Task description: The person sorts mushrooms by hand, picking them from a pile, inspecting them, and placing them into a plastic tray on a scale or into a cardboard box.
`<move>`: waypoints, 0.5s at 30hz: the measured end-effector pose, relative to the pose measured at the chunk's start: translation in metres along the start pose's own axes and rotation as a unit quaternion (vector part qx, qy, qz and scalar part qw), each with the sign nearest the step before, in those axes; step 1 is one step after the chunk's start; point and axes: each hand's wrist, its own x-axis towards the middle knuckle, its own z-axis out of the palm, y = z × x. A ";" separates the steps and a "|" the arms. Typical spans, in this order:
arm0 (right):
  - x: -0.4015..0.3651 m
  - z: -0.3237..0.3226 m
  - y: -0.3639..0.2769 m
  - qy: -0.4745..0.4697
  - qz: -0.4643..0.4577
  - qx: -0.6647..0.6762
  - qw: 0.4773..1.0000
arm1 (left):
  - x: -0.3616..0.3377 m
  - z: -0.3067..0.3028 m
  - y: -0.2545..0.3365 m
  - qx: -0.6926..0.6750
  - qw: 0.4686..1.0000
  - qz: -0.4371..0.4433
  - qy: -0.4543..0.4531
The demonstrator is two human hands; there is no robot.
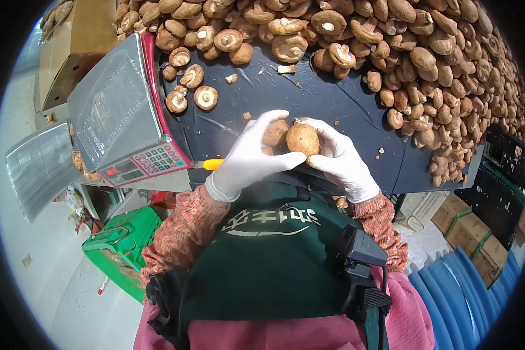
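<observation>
Mid-frame, your white-gloved right hand pinches 1 round brown mushroom; I can't tell if your white-gloved left hand grips. Looks like handling; next needs gentleness.

1. Produce workroom, by the look of it: loose mushrooms heaped in bulk across the far and right side of a dark worktable.
2. Digital scale with keypad at left.
3. Open cardboard box far left; strapped cartons on floor, near right.
4. Green plastic crate near left.
5. Worker's printed apron fits.
</observation>
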 end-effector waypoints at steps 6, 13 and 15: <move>0.002 -0.012 0.007 -0.005 -0.042 -0.136 0.990 | -0.004 0.004 0.031 -0.165 0.974 -0.121 -0.093; 0.001 -0.009 0.005 -0.015 -0.025 -0.115 0.993 | -0.006 0.009 0.022 -0.243 0.947 -0.168 -0.125; 0.001 -0.009 0.003 -0.016 -0.022 -0.131 0.991 | -0.006 0.010 0.020 -0.254 0.944 -0.169 -0.124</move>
